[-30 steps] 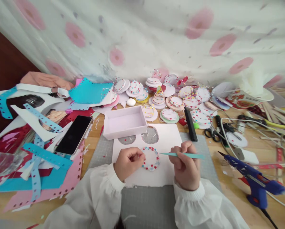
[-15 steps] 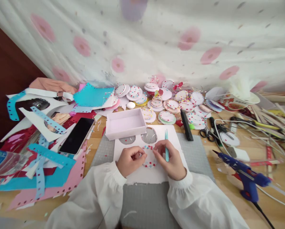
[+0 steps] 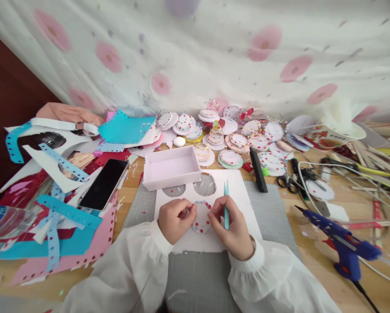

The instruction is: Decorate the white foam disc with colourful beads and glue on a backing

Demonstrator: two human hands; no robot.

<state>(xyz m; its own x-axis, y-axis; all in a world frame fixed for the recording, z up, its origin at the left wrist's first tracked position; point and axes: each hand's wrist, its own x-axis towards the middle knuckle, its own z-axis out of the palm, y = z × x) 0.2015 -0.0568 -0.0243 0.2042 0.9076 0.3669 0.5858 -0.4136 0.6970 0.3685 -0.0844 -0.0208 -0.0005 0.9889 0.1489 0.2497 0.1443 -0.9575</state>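
Note:
Between my hands a ring of red, blue and white beads (image 3: 196, 224) follows the edge of a small white round. It lies over a white sheet with round holes cut in it (image 3: 188, 245). My left hand (image 3: 176, 221) is closed, its thumb and forefinger pinched at the ring's left edge. Light blue tweezers (image 3: 226, 213) stand almost upright in my right hand (image 3: 234, 228), tips pointing away from me. The right thumb and forefinger are pinched close to the ring's right edge. Whatever lies between either pair of fingertips is too small to make out.
Behind the sheet stands an open white box (image 3: 171, 169). Several beaded rounds (image 3: 230, 158) are heaped along the curtain. A blue glue gun (image 3: 340, 239) and scissors (image 3: 288, 183) lie on the right. A phone (image 3: 104, 184) and paper scraps (image 3: 71, 217) cover the left side.
The view has shifted slightly. The bead ring shows a little farther left, with more of its right edge uncovered. My right hand still holds the tweezers, and both hands remain beside the ring.

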